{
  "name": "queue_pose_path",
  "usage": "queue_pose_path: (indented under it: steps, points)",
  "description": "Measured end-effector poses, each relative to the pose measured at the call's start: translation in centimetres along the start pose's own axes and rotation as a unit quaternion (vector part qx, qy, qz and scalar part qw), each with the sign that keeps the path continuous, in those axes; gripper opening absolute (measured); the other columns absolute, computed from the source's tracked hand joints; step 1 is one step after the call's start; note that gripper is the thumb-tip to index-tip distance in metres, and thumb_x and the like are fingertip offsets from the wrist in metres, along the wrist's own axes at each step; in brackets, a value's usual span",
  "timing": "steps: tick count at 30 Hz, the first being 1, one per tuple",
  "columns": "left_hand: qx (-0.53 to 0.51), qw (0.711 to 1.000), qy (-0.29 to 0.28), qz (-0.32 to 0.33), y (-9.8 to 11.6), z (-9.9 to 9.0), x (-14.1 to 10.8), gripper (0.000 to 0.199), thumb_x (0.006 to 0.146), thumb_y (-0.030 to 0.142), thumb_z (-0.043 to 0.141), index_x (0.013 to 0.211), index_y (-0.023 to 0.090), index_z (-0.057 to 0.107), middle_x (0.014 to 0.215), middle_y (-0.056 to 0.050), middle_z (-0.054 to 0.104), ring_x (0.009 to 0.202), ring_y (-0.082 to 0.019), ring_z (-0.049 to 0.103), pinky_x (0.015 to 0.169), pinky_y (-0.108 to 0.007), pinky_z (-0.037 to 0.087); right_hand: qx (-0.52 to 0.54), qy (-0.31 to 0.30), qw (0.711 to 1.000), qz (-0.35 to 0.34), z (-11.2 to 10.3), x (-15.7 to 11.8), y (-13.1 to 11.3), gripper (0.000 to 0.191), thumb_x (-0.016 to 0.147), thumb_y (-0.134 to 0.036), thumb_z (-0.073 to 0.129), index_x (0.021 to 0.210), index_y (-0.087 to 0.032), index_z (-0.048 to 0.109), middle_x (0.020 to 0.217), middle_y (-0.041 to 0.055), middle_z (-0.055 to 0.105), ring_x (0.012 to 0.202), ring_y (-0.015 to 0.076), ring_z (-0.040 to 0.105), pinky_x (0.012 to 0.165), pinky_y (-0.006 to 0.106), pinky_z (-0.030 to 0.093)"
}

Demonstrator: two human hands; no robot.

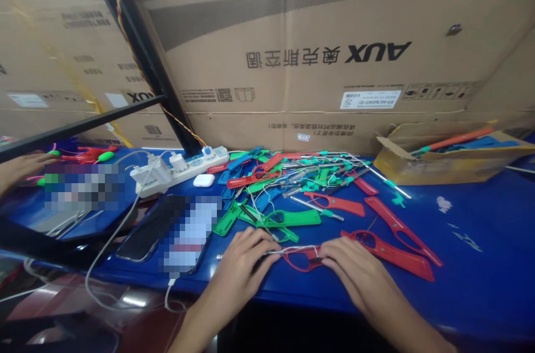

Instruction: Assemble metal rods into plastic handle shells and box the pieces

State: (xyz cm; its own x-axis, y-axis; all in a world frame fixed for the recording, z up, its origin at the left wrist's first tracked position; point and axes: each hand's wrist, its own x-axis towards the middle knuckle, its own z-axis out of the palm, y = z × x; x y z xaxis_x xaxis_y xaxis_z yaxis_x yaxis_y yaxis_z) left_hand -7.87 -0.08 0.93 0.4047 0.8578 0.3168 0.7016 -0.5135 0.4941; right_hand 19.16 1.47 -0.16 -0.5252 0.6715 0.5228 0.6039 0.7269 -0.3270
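Note:
Between my hands lies a red plastic handle piece (303,259) with a thin metal rod and wire (273,251) running through it. My left hand (240,264) grips its left end, over the rod. My right hand (355,275) presses on its right end, fingers curled around it. Both hands rest on the blue table (472,247). Just beyond them lies a heap of red and green plastic pieces (284,191) tangled with metal rods. A larger red piece (387,255) lies close to my right hand.
A phone (150,228) and a blurred object lie left of my hands beside a white power strip (179,170) and earbud case (204,180). Another person's hand (25,169) enters at left. A cardboard tray (438,161) holds more parts; large boxes stand behind.

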Motion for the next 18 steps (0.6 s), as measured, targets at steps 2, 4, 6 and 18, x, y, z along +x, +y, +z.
queue_pose_path:
  steps: [2, 4, 6, 18]
  points:
    - [0.000, 1.000, -0.002, 0.003, 0.03, 0.00, -0.01, 0.015, 0.105, 0.022, 0.054, 0.111, 0.025, 0.068, 0.108, -0.002, 0.068, 0.101, -0.020, 0.062, 0.090, -0.035, 0.044, 0.005, -0.008, 1.000, 0.001, -0.06, 0.02, 0.00, 0.025, 0.107, -0.024, 0.041, 0.102, -0.022, 0.065, 0.097, 0.0053, 0.074, 0.085, 0.0194, 0.070, 0.080, 0.034, 0.056]
    - [-0.001, 1.000, -0.005, 0.002, 0.06, -0.01, -0.07, 0.015, 0.105, 0.022, 0.053, 0.110, 0.025, 0.067, 0.108, -0.003, 0.067, 0.101, -0.020, 0.061, 0.090, -0.036, 0.044, 0.012, -0.014, 1.000, 0.005, -0.08, 0.05, 0.02, 0.025, 0.108, -0.025, 0.040, 0.102, -0.022, 0.064, 0.097, 0.0046, 0.074, 0.086, 0.0192, 0.070, 0.081, 0.033, 0.056]
    - [-0.002, 1.000, -0.009, 0.000, 0.12, -0.04, -0.14, 0.014, 0.106, 0.022, 0.052, 0.111, 0.024, 0.065, 0.109, -0.002, 0.067, 0.101, -0.020, 0.061, 0.092, -0.037, 0.043, 0.016, -0.013, 1.000, 0.006, -0.07, 0.11, 0.04, 0.026, 0.108, -0.026, 0.039, 0.101, -0.023, 0.064, 0.098, 0.0041, 0.074, 0.086, 0.0188, 0.070, 0.081, 0.033, 0.055]
    - [0.018, 0.998, -0.055, 0.015, 0.45, -0.30, 0.09, 0.016, 0.107, 0.018, 0.046, 0.115, 0.026, 0.058, 0.117, -0.002, 0.064, 0.107, -0.021, 0.058, 0.094, -0.036, 0.041, -0.005, 0.015, 1.000, -0.020, 0.51, 0.07, 0.35, 0.028, 0.109, -0.026, 0.038, 0.100, -0.022, 0.065, 0.096, 0.0031, 0.073, 0.084, 0.0172, 0.069, 0.081, 0.031, 0.056]
